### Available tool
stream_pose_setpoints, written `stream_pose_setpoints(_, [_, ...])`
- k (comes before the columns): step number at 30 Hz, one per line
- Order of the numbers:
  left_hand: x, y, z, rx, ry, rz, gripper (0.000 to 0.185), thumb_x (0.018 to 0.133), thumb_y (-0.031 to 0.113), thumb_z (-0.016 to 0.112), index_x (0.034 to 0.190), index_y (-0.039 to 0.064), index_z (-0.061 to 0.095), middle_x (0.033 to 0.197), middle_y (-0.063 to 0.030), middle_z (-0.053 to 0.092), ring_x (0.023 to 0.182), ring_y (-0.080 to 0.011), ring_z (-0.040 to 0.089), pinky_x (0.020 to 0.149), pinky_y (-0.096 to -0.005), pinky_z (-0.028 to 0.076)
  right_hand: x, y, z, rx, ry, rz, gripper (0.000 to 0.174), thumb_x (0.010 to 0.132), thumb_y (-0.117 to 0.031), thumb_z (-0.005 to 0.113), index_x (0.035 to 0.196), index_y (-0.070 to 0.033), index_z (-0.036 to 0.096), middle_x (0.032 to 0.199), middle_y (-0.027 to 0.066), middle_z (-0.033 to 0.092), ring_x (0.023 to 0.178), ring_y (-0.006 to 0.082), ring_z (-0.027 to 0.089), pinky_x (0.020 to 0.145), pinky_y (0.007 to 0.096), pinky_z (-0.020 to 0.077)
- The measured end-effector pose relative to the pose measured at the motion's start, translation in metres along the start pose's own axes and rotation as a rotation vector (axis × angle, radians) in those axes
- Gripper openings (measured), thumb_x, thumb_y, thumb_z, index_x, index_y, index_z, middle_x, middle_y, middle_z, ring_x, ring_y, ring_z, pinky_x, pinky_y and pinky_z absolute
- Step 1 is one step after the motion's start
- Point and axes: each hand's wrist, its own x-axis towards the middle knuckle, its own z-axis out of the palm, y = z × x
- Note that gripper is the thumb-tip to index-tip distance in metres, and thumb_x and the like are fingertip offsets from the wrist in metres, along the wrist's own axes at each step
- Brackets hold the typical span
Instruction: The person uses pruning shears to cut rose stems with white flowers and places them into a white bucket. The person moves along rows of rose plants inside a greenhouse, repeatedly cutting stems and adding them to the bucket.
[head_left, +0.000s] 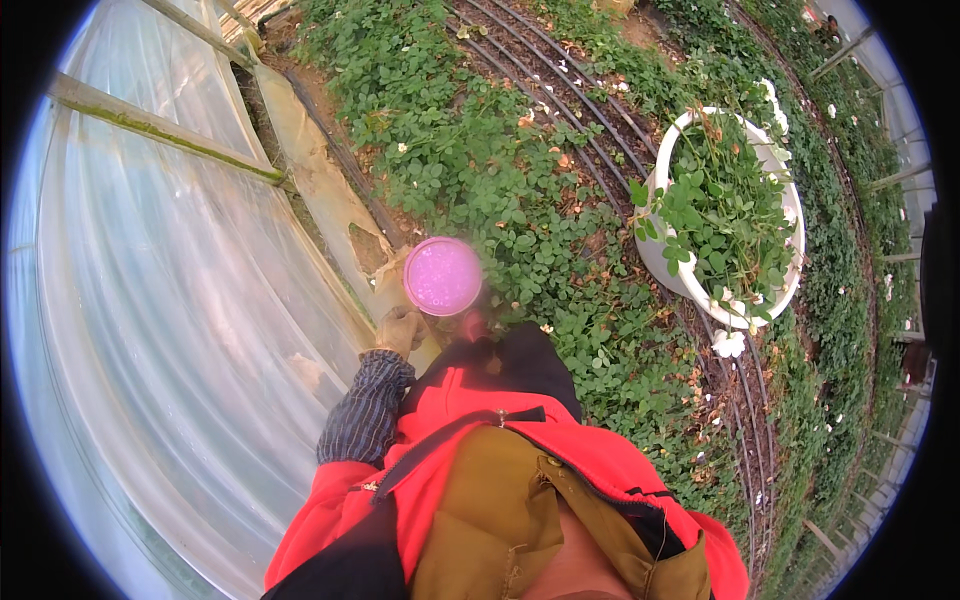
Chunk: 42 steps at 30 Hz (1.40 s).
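My left hand (400, 331), in a pale glove with a checked oversleeve above it, is curled in a fist. It is just below the edge of a round pink plastic tub (442, 276). Pale flecks show across the tub's pink face. Whether the fingers hold a handle of it is hidden. My right hand is out of view. Off to the right stands a white bucket (795, 247), tilted in the picture and heaped with leafy cut stems (724, 202). White blooms lie along its edge, and a large white rose (728, 343) hangs outside it.
Close on my left runs a plastic film wall (187, 285) with a wooden pole (165, 133). Low green rose plants (450, 150) cover the bed before me. Black drip lines (570, 82) run through it, with fallen petals around. Further plant rows (832, 285) lie at the right.
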Motion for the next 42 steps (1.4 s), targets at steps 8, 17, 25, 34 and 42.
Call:
stream_pose_setpoints(8, [0.024,0.031,-0.007,-0.172,0.132,0.094,0.007,0.09,0.004,0.059,0.089,0.007,0.053,0.067,-0.0017,0.046,0.048,-0.0112,0.043,0.04,-0.0267,0.032,-0.067,-0.161,-0.05,0.04,-0.072,-0.091,0.045,0.104,-0.02,0.056,0.143,0.001,0.051,0.135,0.0145,0.063,0.113,0.0239,0.062,0.09,0.0398,0.0519])
stream_pose_setpoints(17, [0.036,0.071,-0.004,-0.091,0.263,0.13,0.004,0.086,0.008,0.058,0.09,0.01,0.059,0.069,-0.0011,0.051,0.051,-0.0114,0.05,0.043,-0.0277,0.045,-0.05,-0.264,-0.054,0.51,-0.121,-0.07,0.039,0.108,-0.018,0.054,0.141,0.002,0.05,0.124,0.0116,0.062,0.1,0.0201,0.059,0.085,0.0366,0.0494])
stream_pose_setpoints(25, [0.12,0.125,-0.039,-0.294,0.084,0.213,0.026,0.087,0.008,0.056,0.067,0.015,0.04,0.062,0.0025,0.036,0.049,-0.0101,0.033,0.043,-0.0278,0.026,0.025,-0.315,-0.002,0.592,-0.199,0.094,0.049,0.102,-0.023,0.061,0.145,-0.002,0.049,0.135,0.01,0.059,0.107,0.0179,0.059,0.095,0.0328,0.0485])
stream_pose_setpoints(34, [0.286,0.26,-0.094,-0.219,0.007,0.101,0.026,0.093,0.015,0.057,0.07,0.014,0.045,0.065,0.0009,0.041,0.05,-0.0093,0.038,0.041,-0.026,0.031,-0.055,-0.509,0.063,0.125,0.029,-0.008,0.033,0.104,-0.026,0.055,0.125,0.001,0.055,0.102,0.0068,0.053,0.085,0.022,0.049,0.081,0.0376,0.0464])
stream_pose_setpoints(42, [0.393,0.38,-0.123,0.072,-0.085,-0.235,0.015,0.095,0.015,0.061,0.082,0.015,0.053,0.068,0.0017,0.047,0.05,-0.0095,0.044,0.038,-0.0273,0.036,-0.152,-0.638,0.123,-0.003,0.411,-0.138,0.045,0.081,-0.034,0.074,0.115,-0.006,0.064,0.102,0.0097,0.065,0.091,0.0261,0.061,0.085,0.0371,0.05])
